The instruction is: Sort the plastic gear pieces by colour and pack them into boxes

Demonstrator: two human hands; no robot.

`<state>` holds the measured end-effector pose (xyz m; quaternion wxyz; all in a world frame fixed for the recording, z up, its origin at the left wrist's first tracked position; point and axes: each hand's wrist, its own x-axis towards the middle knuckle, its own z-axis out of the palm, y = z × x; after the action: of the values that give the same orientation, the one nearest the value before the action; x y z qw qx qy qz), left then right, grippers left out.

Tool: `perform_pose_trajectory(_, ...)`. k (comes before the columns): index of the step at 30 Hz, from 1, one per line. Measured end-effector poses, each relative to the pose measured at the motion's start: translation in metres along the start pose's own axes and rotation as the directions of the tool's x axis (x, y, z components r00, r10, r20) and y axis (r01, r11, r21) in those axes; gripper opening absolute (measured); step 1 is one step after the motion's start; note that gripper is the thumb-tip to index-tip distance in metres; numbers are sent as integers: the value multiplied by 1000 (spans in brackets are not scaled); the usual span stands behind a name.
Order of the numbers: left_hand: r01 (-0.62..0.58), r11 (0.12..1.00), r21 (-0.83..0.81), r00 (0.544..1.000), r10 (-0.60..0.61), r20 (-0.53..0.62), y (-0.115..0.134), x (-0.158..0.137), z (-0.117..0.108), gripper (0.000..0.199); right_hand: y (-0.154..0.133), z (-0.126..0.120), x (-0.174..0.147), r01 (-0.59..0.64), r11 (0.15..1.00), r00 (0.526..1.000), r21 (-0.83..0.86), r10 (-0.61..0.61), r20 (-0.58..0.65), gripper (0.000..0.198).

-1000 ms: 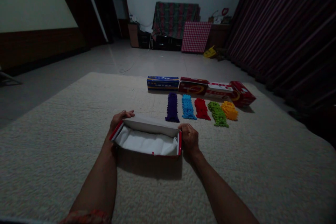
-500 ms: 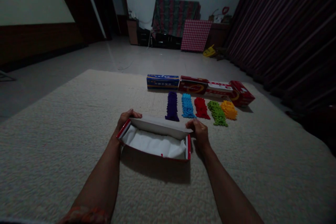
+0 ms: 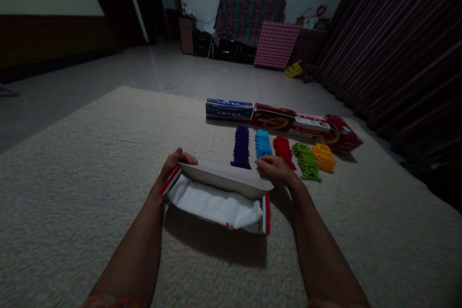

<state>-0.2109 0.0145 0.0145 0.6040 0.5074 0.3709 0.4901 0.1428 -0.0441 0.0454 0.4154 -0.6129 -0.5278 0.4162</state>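
Observation:
Between my hands is a long open cardboard box (image 3: 268, 214) with red-edged ends, tilted so that its inside faces me. Inside it lies a soft white bundle (image 3: 212, 202), perhaps cloth or padding. My left hand (image 3: 176, 161) grips the box at its far left corner, fingers curled over the raised white flap (image 3: 227, 175). At the flap's right end, my right hand (image 3: 276, 169) has thumb and fingers closed on or just at the upper edge. Just beyond the flap are rows of small plastic pieces: purple (image 3: 241, 147), light blue (image 3: 263, 143) and red (image 3: 283, 149).
Green pieces (image 3: 306, 161) and yellow pieces (image 3: 324, 157) lie to the right. Behind the rows stand a blue box (image 3: 229, 110), a red box (image 3: 272, 118), a white-and-red box (image 3: 310, 125) and another red box (image 3: 342, 133). A pale quilted mat (image 3: 90, 154) lies beneath everything.
My right hand has shifted along the flap's edge, its fingers now reaching further over the top. The box's right end sits slightly lower and further right. The whole view has shifted a little.

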Motion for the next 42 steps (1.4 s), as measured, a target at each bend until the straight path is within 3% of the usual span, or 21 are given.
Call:
perform_pose_trajectory(4, 31, 999, -10, 999, -31, -22, 1, -1, 0, 62, -7, 1, 15, 158, 984, 976, -84, -168, -135, 17)
perform_pose_trajectory(7, 45, 999, 0, 999, -45, -8, 0, 0, -1, 62, -9, 12, 22, 197, 968, 972, -157, -213, -98, 14)
perform_pose_trajectory(11, 42, 999, 13, 999, -42, -3, -2, 0, -3, 63, -7, 19, 24, 177, 945, 983, -275, -183, 4, 12)
perform_pose_trajectory(22, 39, 994, 98, 999, -38, -16, 7, -4, 1, 61, -20, 27, 19, 57, 769, 997, -636, -16, 70, 17)
perform_pose_trajectory(35, 36, 988, 148, 999, -36, -4, 4, 0, -3, 58, -15, 27, 19, 91, 729, 996, -679, -50, 80, 10)
perform_pose_trajectory(42, 40, 989, 145, 999, -42, 7, 0, 1, -6, 55, -18, 27, 17, 132, 746, 991, -653, -84, 104, 27)
